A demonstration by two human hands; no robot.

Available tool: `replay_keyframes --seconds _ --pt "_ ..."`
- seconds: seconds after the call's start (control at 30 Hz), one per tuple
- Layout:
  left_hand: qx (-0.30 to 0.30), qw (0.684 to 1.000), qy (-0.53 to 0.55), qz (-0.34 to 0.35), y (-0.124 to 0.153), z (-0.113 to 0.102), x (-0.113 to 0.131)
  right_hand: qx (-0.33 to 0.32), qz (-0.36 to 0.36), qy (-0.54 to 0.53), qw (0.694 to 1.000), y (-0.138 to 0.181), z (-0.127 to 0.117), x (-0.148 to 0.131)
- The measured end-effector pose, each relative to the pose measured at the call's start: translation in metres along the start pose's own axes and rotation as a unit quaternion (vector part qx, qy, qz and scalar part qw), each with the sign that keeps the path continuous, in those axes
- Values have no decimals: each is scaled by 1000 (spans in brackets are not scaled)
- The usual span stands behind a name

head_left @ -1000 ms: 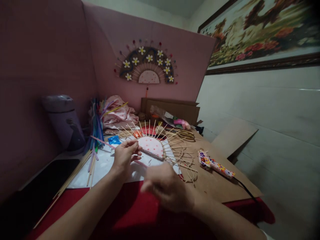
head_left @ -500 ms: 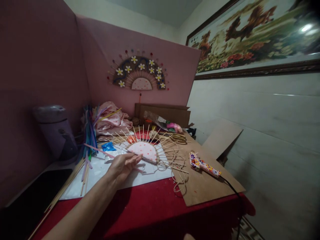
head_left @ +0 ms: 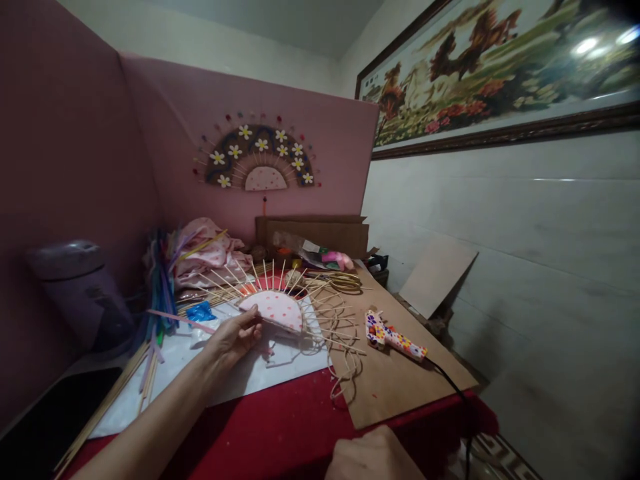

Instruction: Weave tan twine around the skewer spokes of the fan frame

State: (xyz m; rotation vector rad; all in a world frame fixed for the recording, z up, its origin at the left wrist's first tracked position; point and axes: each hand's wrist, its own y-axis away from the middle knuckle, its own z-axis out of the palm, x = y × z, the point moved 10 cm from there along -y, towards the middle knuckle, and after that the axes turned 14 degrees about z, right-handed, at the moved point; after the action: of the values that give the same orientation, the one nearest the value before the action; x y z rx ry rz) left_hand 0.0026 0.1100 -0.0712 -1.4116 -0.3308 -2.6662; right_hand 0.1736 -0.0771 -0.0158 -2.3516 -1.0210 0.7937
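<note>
My left hand (head_left: 239, 340) is closed on the lower left edge of a half-round fan piece (head_left: 277, 311), with the thumb on its front. The piece is covered in pale pink cloth with red dots, and thin wooden sticks (head_left: 273, 272) fan out from its curved edge. It is tilted a little above a white sheet (head_left: 295, 360). Loose twine (head_left: 345, 380) lies beside its right end. At the bottom edge, the back of my right hand (head_left: 373, 457) shows over the red cloth; its fingers are hidden.
A flowered glue gun (head_left: 395, 337) lies on a brown board (head_left: 400, 387), its cord running off the right edge. Pipe cleaners (head_left: 163, 280), pink cloth (head_left: 205, 257) and a bottle (head_left: 85, 293) stand left. A finished flowered fan (head_left: 260, 157) hangs on the pink panel behind.
My left hand has taken hold of the fan piece's lower left edge, thumb now on its front. My right hand has come further into view at the bottom. The whole view has shifted slightly.
</note>
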Motion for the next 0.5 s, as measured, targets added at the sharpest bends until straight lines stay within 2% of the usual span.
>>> replay_keyframes --seconds 0.17,0.3,0.4,0.5 --pt "9 999 -33 25 -1 5 9 8 3 -57 998 -2 -10 4" --pt "-7 998 -27 58 9 12 25 26 26 -94 995 -8 -29 3" --pt "-21 994 -6 106 19 20 44 58 115 -128 983 -16 -48 20" --pt "-21 988 51 143 26 29 60 141 204 -151 957 -24 -73 45"
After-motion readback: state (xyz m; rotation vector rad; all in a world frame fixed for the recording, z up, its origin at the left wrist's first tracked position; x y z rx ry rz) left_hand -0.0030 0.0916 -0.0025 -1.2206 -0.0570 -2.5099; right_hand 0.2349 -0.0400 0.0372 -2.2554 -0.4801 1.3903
